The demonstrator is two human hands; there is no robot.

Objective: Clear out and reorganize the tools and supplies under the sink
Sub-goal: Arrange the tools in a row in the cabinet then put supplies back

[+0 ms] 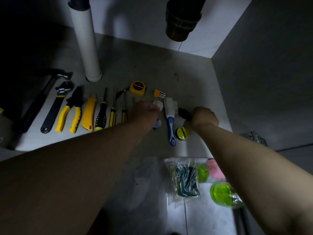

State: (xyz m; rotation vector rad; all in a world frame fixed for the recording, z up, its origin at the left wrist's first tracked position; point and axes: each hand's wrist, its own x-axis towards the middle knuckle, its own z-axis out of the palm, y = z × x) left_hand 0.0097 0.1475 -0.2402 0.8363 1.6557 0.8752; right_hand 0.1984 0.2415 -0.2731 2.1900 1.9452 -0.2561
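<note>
- Two hands were at mid-frame: our left hand (145, 111) gripped a small white lump (157, 104).
- Our right hand (205, 117), just right of it, clenched a small black object (183, 113).
- Between them lay a white brush with a blue-and-white handle (170, 121), with a yellow-labelled black tape roll (183, 133) beside it.
- At left, yellow-handled pliers (71, 114) and a yellow utility knife (89, 114) lay side by side on the grey cabinet floor (186, 78).

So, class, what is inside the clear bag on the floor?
A dark green bundle shows through the bag; a bright green piece sits at its right edge. The right forearm covers whatever lies further right.
</note>
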